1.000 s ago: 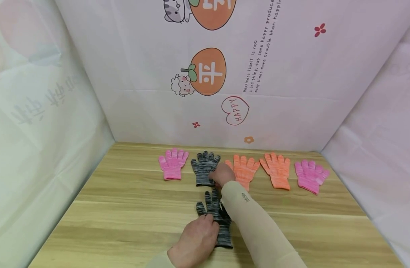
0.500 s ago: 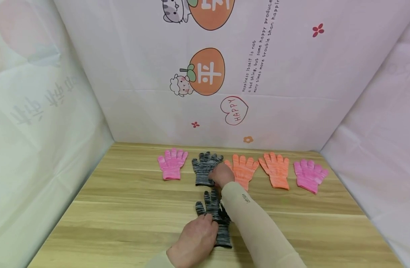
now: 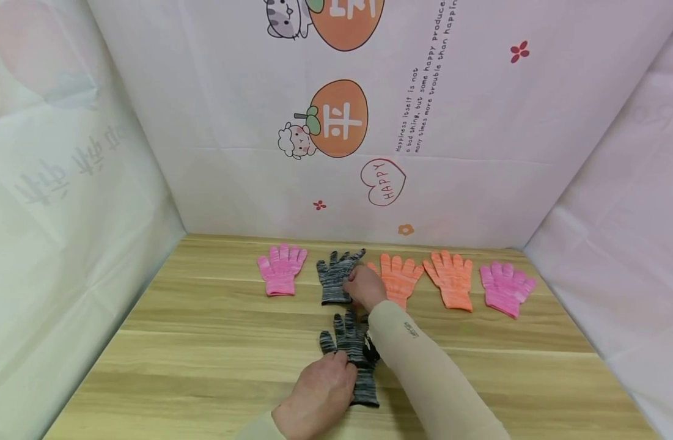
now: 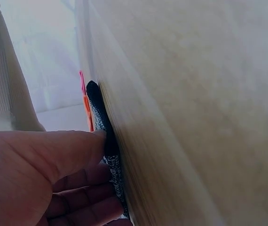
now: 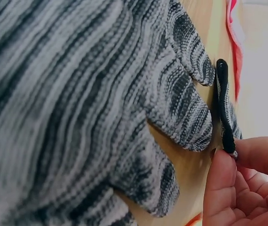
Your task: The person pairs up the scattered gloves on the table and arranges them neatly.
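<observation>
Two dark grey-and-black knit gloves lie one behind the other on the wooden table. My left hand [image 3: 322, 391] rests on the near glove [image 3: 365, 382], its thumb and fingertips touching the knit; in the left wrist view that glove [image 4: 116, 176] lies flat on the wood. At the back row, my right hand [image 3: 367, 286] pinches the right edge of the far dark glove [image 3: 332, 284] near its cuff. The right wrist view shows the thumb and a finger on its black-edged cuff [image 5: 223, 103], with the near glove [image 5: 77, 103] filling the foreground.
A pink glove [image 3: 282, 271] lies left of the far dark glove. To the right are two orange gloves [image 3: 400, 280] [image 3: 452, 282] and another pink glove [image 3: 505, 288]. A printed white sheet [image 3: 231, 183] stands behind the table [image 3: 204, 360], with white sheets at both sides.
The far dark glove has shifted and creased under my right hand, its fingers now leaning to the right. My left hand and the near glove stay almost where they were.
</observation>
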The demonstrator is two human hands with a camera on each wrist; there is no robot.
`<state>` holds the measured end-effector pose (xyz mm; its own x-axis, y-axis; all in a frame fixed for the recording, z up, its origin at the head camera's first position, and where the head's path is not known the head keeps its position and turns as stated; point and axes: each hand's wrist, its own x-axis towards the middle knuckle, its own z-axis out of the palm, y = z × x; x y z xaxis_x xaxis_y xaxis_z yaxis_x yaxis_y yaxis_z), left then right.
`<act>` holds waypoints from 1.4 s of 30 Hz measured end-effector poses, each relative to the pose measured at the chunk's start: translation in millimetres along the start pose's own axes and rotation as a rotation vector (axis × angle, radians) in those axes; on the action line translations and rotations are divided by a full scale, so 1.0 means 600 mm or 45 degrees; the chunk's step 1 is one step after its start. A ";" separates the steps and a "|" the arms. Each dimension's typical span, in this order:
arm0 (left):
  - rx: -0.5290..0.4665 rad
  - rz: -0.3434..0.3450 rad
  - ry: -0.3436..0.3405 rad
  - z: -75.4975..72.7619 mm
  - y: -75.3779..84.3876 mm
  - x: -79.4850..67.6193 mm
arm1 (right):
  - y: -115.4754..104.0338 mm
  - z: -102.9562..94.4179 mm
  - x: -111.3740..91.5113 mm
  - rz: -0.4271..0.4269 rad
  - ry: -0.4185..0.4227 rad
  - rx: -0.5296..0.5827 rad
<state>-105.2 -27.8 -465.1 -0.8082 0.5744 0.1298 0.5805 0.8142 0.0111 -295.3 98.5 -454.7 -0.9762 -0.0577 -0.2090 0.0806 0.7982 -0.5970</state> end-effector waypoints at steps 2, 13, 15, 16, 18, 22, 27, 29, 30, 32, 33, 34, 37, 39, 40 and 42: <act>-0.002 0.005 0.004 0.001 0.000 0.000 | 0.001 -0.002 -0.003 -0.022 0.009 0.015; -0.039 0.017 0.032 0.003 -0.009 -0.001 | 0.000 -0.016 -0.030 -0.088 0.038 0.095; -0.025 0.032 0.029 0.001 -0.012 -0.002 | 0.001 -0.018 -0.036 -0.113 0.054 0.080; -0.019 0.037 0.029 0.001 -0.013 -0.002 | 0.001 -0.020 -0.039 -0.121 0.061 0.075; -0.020 0.039 0.023 0.000 -0.014 -0.002 | 0.002 -0.022 -0.044 -0.140 0.071 0.068; -0.027 0.042 0.011 -0.002 -0.015 -0.002 | 0.004 -0.028 -0.053 -0.161 0.072 0.084; -0.023 0.060 0.041 0.000 -0.016 -0.002 | 0.009 -0.033 -0.064 -0.180 0.076 0.144; -0.032 0.067 0.045 0.001 -0.017 -0.002 | 0.012 -0.033 -0.069 -0.183 0.076 0.182; -0.039 0.069 0.044 0.001 -0.018 -0.002 | 0.013 -0.033 -0.072 -0.186 0.077 0.196; -0.064 0.070 0.029 0.002 -0.020 -0.002 | 0.015 -0.034 -0.077 -0.198 0.078 0.213; -0.080 0.066 0.013 0.001 -0.021 -0.002 | 0.016 -0.035 -0.079 -0.202 0.079 0.216; -0.093 0.062 -0.004 0.001 -0.022 -0.001 | 0.017 -0.035 -0.082 -0.207 0.081 0.217; -0.131 0.049 -0.063 0.001 -0.025 0.001 | 0.021 -0.036 -0.088 -0.236 0.096 0.197; -0.145 0.045 -0.078 0.002 -0.026 0.002 | 0.023 -0.038 -0.093 -0.245 0.099 0.193; -0.151 0.046 -0.075 0.002 -0.026 0.002 | 0.025 -0.039 -0.096 -0.250 0.099 0.195; -0.164 0.049 -0.062 0.004 -0.028 0.002 | 0.027 -0.042 -0.102 -0.252 0.094 0.216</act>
<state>-116.2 -40.3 -467.4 -0.7870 0.6111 0.0846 0.6167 0.7756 0.1345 -239.6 129.8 -432.0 -0.9879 -0.1537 -0.0225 -0.0863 0.6634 -0.7433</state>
